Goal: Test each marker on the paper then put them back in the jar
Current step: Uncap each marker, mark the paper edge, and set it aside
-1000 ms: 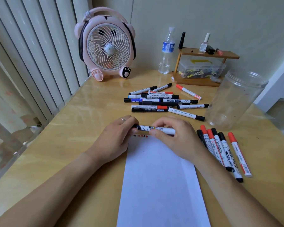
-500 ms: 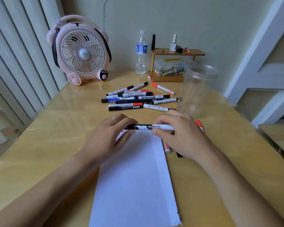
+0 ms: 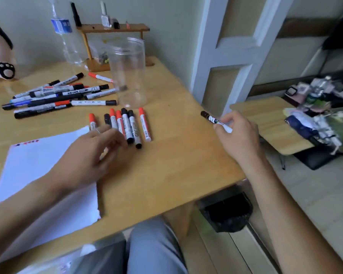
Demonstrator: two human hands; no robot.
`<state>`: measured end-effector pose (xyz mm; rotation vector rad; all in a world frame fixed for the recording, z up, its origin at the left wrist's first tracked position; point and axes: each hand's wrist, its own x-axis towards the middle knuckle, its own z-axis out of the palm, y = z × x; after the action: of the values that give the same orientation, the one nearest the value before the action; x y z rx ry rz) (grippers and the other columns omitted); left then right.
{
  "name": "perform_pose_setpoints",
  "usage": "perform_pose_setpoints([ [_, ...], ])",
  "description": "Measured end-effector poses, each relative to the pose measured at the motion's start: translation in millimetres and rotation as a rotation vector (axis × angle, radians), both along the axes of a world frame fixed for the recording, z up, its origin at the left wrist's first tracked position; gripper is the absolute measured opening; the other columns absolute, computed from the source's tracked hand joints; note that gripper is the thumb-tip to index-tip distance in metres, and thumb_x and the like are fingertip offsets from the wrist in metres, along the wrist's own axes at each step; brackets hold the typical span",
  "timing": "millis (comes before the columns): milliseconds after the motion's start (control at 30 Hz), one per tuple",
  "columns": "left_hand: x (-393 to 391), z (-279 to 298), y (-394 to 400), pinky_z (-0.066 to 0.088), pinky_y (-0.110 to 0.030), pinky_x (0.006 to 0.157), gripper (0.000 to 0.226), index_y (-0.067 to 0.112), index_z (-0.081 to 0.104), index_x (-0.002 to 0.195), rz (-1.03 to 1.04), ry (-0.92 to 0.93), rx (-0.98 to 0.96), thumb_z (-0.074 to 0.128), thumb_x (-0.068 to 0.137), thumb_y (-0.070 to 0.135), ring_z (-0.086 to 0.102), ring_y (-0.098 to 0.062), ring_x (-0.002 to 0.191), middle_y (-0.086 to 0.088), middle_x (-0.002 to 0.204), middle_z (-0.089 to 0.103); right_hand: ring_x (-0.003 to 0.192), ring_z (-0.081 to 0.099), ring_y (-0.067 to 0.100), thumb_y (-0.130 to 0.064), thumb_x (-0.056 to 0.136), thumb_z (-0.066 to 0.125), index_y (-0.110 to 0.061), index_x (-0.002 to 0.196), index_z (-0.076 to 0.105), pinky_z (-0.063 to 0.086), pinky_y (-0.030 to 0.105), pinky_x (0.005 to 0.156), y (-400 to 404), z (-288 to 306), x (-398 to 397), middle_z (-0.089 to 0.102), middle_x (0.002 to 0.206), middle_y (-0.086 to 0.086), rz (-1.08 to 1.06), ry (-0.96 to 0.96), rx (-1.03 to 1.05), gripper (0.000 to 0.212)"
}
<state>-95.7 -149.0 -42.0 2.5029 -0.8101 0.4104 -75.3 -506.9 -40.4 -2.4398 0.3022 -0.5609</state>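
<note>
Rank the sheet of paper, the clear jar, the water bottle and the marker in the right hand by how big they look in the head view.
1. Sheet of paper, though it lies nearest the camera.
2. Clear jar and water bottle look alike; the bottle is cut off at the top, so unranked.
3. Marker, partly hidden in the right hand.

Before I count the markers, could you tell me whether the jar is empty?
Empty: the clear jar stands upright with no markers visible inside.

Soft, even daylight, moderately bright; no hard shadows. Faint shadow under left hand [image 3: 91, 155] on paper [image 3: 38, 175]. Mild sheen on table [image 3: 166, 165] top-left. Motion blur thruout, esp. hand & frame edges. Wide-angle bending at edges, door frame [image 3: 236, 56] leans.
</note>
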Motion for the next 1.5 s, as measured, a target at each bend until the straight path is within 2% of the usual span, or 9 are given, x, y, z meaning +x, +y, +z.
perform_pose_setpoints([
  [233,19,-4,-127,0.046,-0.035,0.094,0.027,0.02,0.061,0.114,-0.266,0.088,0.056,0.049,0.09,0.015,0.057,-0.017,0.106,0.004,0.112,0.059,0.09,0.06,0.02,-0.024,0.095,0.061,-0.015,0.105,0.069,0.043,0.03,0.069,-87,-27,-5,0.069,0.102,0.001,-0.191,0.139,0.36,0.015],
  [400,32,-25,-166,0.043,-0.048,0.103,0.032,0.023,0.057,0.125,-0.25,0.119,0.093,0.044,0.098,0.033,0.053,-0.019,0.122,0.006,0.13,0.055,0.114,0.063,0.044,-0.04,0.076,0.062,-0.001,0.091,0.066,0.054,0.048,0.097,-96,-110,-11,0.066,0.12,0.032,-0.17,0.497,0.4,0.042],
  [567,32,-31,-171,0.036,-0.042,0.103,0.035,0.027,0.054,0.126,-0.207,0.118,0.153,0.038,0.098,0.04,0.05,-0.018,0.124,0.008,0.131,0.052,0.123,0.056,0.037,-0.017,0.109,0.045,-0.003,0.133,0.052,0.044,0.041,0.105,-80,-170,-17,0.053,0.14,0.016,-0.229,0.725,0.262,0.028],
  [833,35,-34,-172,0.031,-0.032,0.1,0.031,0.027,0.055,0.126,-0.208,0.103,0.125,0.046,0.096,0.034,0.049,-0.015,0.125,0.01,0.13,0.052,0.084,0.058,0.026,-0.019,0.103,0.051,-0.01,0.109,0.056,0.05,0.034,0.07,-79,-221,-13,0.062,0.103,0.011,-0.245,0.641,0.129,0.011],
  [967,33,-34,-171,0.036,-0.037,0.102,0.032,0.028,0.056,0.126,-0.21,0.104,0.126,0.045,0.097,0.035,0.052,-0.017,0.123,0.009,0.129,0.054,0.065,0.049,0.018,-0.021,0.105,0.047,-0.017,0.089,0.046,0.043,0.031,0.06,-83,-200,-21,0.052,0.085,0.003,-0.274,0.63,0.251,0.016],
  [1100,35,-32,-166,0.045,-0.05,0.104,0.034,0.024,0.059,0.125,-0.229,0.106,0.104,0.042,0.097,0.035,0.057,-0.021,0.122,0.005,0.13,0.057,0.101,0.049,0.024,-0.009,0.104,0.054,-0.016,0.12,0.049,0.042,0.035,0.088,-87,-146,-23,0.046,0.104,0.007,-0.197,0.495,0.38,0.018],
  [1167,36,-33,-166,0.046,-0.047,0.105,0.037,0.022,0.061,0.126,-0.246,0.113,0.113,0.042,0.097,0.034,0.058,-0.021,0.123,0.002,0.133,0.059,0.101,0.056,0.025,-0.006,0.098,0.06,-0.013,0.102,0.06,0.046,0.037,0.087,-93,-119,-19,0.057,0.098,0.007,-0.101,0.425,0.399,0.009],
  [1367,29,-13,-150,0.032,-0.041,0.12,0.058,0.025,0.058,0.141,-0.246,0.168,0.115,0.031,0.097,0.052,0.038,-0.013,0.148,0.001,0.152,0.051,0.067,0.067,0.014,-0.019,0.1,0.057,-0.018,0.092,0.073,0.044,0.022,0.058,-92,-28,5,0.076,0.09,-0.002,-0.106,0.3,0.152,0.018],
  [1500,31,1,-94,0.019,-0.044,0.126,0.062,0.038,0.049,0.148,-0.14,0.131,0.129,0.025,0.095,0.061,0.023,-0.005,0.153,0.008,0.161,0.04,0.064,0.066,0.014,-0.018,0.096,0.058,-0.023,0.087,0.073,0.058,0.037,0.078,-28,13,23,0.075,0.076,-0.005,0.04,0.085,0.081,0.018],
])
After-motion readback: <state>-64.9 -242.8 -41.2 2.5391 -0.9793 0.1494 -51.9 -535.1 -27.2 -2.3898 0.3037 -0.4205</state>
